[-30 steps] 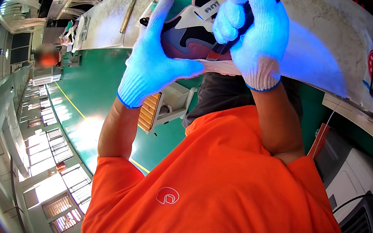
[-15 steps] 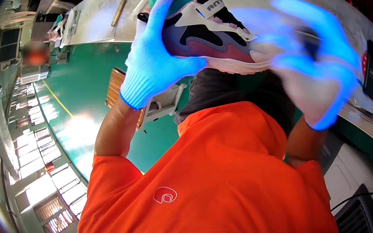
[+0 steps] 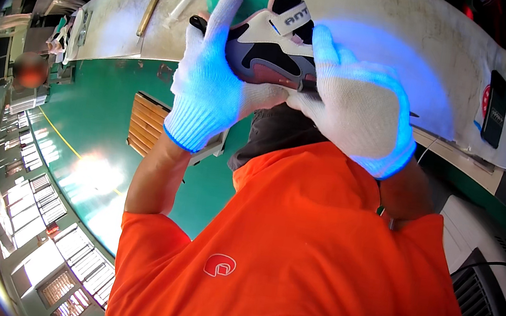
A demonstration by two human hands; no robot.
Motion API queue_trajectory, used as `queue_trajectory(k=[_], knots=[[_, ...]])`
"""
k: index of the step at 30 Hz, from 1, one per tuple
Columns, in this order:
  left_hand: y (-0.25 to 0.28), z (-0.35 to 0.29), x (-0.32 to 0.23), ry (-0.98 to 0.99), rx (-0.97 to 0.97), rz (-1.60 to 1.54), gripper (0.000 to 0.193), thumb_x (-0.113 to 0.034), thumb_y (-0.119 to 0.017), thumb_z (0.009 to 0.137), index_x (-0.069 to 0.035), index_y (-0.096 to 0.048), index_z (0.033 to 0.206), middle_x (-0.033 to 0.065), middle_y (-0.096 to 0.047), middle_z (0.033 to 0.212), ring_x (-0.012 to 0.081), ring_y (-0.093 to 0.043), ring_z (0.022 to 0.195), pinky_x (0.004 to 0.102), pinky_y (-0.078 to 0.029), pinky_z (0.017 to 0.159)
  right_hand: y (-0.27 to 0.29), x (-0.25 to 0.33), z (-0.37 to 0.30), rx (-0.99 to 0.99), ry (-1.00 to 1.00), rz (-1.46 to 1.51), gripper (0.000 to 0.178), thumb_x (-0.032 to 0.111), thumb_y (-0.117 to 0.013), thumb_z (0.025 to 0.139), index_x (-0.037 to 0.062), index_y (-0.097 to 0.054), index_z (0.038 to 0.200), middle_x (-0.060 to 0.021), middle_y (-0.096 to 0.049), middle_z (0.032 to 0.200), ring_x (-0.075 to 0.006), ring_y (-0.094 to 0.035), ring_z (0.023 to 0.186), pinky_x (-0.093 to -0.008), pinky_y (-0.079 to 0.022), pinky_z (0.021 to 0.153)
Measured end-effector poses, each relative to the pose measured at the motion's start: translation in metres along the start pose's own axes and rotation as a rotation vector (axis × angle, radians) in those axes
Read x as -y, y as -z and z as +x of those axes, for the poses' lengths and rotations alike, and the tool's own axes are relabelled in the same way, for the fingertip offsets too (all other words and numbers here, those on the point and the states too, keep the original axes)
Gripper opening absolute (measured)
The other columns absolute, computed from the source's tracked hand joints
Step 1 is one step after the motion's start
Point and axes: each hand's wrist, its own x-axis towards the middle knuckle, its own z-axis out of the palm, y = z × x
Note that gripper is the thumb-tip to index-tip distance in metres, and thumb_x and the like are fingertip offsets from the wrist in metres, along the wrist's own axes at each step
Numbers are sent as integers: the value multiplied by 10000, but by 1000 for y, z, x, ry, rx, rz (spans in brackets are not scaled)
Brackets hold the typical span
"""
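Observation:
A sneaker [image 3: 270, 58] in black, white, grey-purple and dusky pink is held side-on over the table's near edge, its strap and pull loop upward. Round its heel end my gloved left hand [image 3: 208, 88] is closed, with the index finger stretched up behind the heel and the thumb along the sole. My gloved right hand [image 3: 361, 111] covers the toe half, fingers on the upper and thumb by the sole near my left thumb. The toe itself is hidden behind that hand. Blue light falls on both white knit gloves.
The pale worktable [image 3: 375, 8] carries a wooden-handled tool [image 3: 151, 9], a whitish tube-like stick [image 3: 183, 5] and a green piece [image 3: 254, 6] behind the shoe. At the right lies a black phone [image 3: 496, 110]. A slatted wooden seat [image 3: 145, 125] stands on the green floor at left.
My right hand, blurred and to the right of the toe before, has come left onto the shoe's front half. The left hand keeps its hold on the heel.

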Motion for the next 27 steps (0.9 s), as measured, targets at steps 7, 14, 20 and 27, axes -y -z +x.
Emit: queue_trajectory(k=[7,14,20,27], knots=[[0,36,18,-41,61,112,1449,-508,-1066,539,-132,-385,1761,274,-620,1441,453,-721,1281,496,-618,1044,15,-18,45,277,80,84,796,452,-868,894,-127,-652,1395,-268,-776,980,-426,-768,799,-493,-604,719],[25,111,37,-37,475,347,894,-694,-791,899,-122,-662,1574,199,-802,1011,355,-796,928,413,-610,870,38,-51,135,674,-57,33,792,594,-778,877,-35,-749,1358,-319,-769,1116,-473,-749,985,-482,-601,883],[12,106,13,-576,43,172,912,-546,-955,776,-56,-681,1495,235,-747,1334,413,-778,1137,455,-651,897,25,-136,-2,-163,-713,1253,569,358,-753,1081,-13,-660,1501,-136,-786,938,-105,-618,561,-277,-484,500],[-75,99,-48,-660,508,328,760,-378,-933,785,-106,-700,1455,178,-771,1320,393,-745,1226,537,-577,1058,0,-133,-54,-291,-734,1376,364,329,-760,1080,-4,-759,1226,-84,-732,799,-108,-599,532,-289,-453,443]])
